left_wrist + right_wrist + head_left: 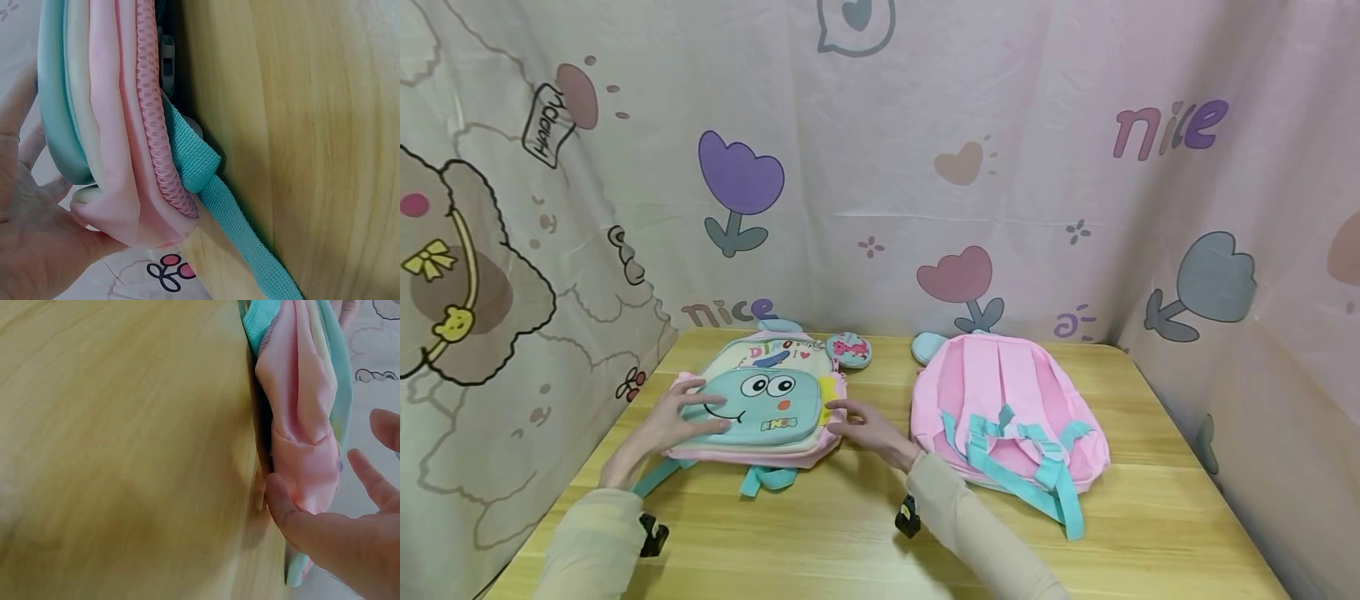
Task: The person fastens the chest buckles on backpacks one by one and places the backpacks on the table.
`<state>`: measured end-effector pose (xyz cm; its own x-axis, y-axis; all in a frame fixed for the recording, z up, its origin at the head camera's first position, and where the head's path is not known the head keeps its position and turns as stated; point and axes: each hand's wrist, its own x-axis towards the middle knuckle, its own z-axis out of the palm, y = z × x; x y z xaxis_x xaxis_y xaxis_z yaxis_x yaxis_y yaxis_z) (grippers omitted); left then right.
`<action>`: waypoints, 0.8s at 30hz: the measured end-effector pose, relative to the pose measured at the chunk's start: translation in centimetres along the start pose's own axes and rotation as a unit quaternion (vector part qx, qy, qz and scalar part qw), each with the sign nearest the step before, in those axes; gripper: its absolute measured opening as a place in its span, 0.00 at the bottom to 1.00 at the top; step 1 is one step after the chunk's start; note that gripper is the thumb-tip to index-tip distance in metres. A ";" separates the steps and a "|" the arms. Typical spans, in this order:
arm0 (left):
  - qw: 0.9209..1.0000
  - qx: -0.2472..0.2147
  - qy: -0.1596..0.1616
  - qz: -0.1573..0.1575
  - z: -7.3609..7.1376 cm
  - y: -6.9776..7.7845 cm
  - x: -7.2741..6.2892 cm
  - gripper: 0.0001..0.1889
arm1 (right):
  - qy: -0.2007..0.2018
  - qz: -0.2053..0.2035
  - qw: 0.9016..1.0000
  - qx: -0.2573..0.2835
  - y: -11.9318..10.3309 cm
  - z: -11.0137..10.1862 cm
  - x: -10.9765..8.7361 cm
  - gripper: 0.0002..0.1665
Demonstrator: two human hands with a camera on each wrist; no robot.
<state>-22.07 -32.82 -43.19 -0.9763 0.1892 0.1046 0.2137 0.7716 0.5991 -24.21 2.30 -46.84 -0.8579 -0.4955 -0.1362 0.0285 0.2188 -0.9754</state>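
Note:
A small child's backpack (pixel 752 429) lies on its back to the left, with a teal cartoon-face front pocket (pixel 797 400) and pink sides. My left hand (pixel 666 423) rests at its left side, fingers spread over the pocket; the left wrist view shows the thumb against the pink side (pixel 112 187). At the opposite side is my right hand (pixel 874 429), its thumb touching the pink fabric (pixel 306 469) in the right wrist view while the other fingers stand apart from it. A teal strap (pixel 244 231) trails from the underside onto the wood.
To the right, a second pink backpack (pixel 988 375) lies face down, its teal straps (pixel 1022 492) uppermost. A round pendant (pixel 849 350) hangs off the first backpack's upper right. Both bags lie on a wooden table (pixel 820 542), with a printed curtain (pixel 865 150) behind.

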 end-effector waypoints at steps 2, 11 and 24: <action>1.000 -0.004 -0.003 -0.004 0.1 -0.1 0.0 0.27 | -0.003 0.007 1.000 0.008 0.1 0.0 0.1 0.27; 1.000 -0.018 -0.012 -0.009 0.5 -0.6 -0.2 0.28 | -0.021 0.022 0.999 0.045 0.8 0.2 0.5 0.29; 1.000 0.003 -0.006 -0.022 1.0 -0.5 -0.3 0.34 | -0.005 0.032 0.997 0.070 0.8 0.3 0.2 0.30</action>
<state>-21.88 -32.66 -44.27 -0.9844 0.1625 0.0677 0.1704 0.7834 0.5977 -24.23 2.10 -47.75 -0.8469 -0.4928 -0.1999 0.1550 0.1308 -0.9792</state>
